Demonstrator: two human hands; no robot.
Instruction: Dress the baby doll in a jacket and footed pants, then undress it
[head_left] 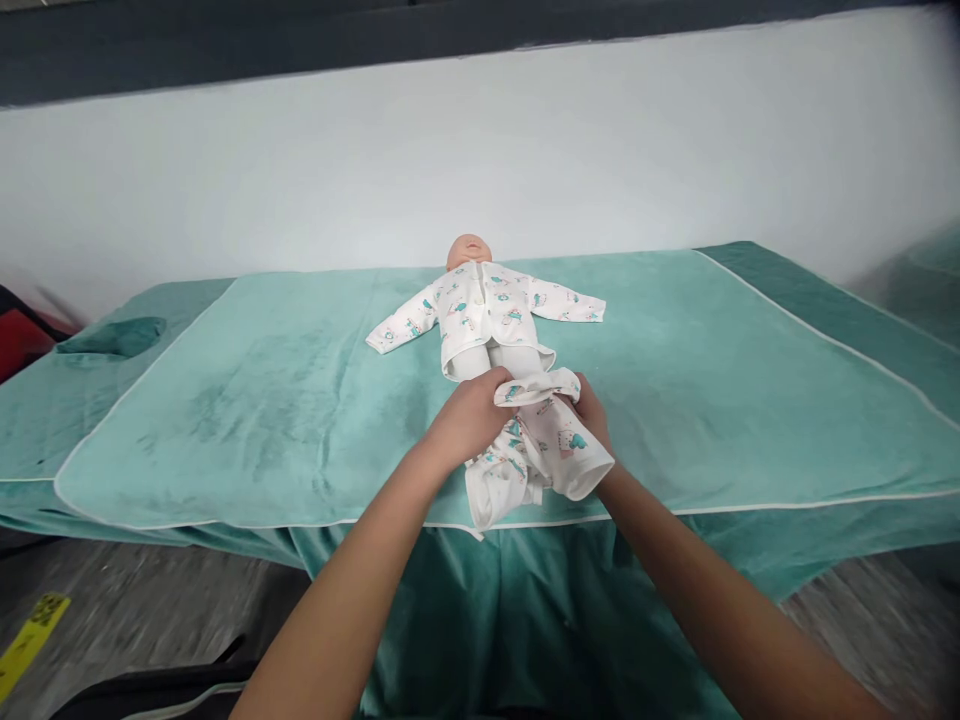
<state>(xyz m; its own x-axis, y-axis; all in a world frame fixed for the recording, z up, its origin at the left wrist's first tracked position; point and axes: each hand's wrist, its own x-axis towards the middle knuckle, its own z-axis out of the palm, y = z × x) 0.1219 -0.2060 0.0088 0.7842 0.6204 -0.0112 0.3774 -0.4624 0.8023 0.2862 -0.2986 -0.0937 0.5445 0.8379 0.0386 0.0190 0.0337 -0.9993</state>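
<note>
On its back lies a baby doll, its head toward the wall and its legs toward me. It wears a white long-sleeved top with a teal and pink print, arms spread wide. Matching baby pants are bunched around the lower legs. My left hand is closed on the left side of the waistband. At the waistband's right side, my right hand is closed too, its fingers partly hidden by the cloth. The doll's white thighs show between top and pants; the feet are covered.
A green velvety cover with white piping drapes over the bed and hangs down its front. Behind stands a white wall. A red and black object is at the left edge. Yellow tape marks the grey floor at lower left.
</note>
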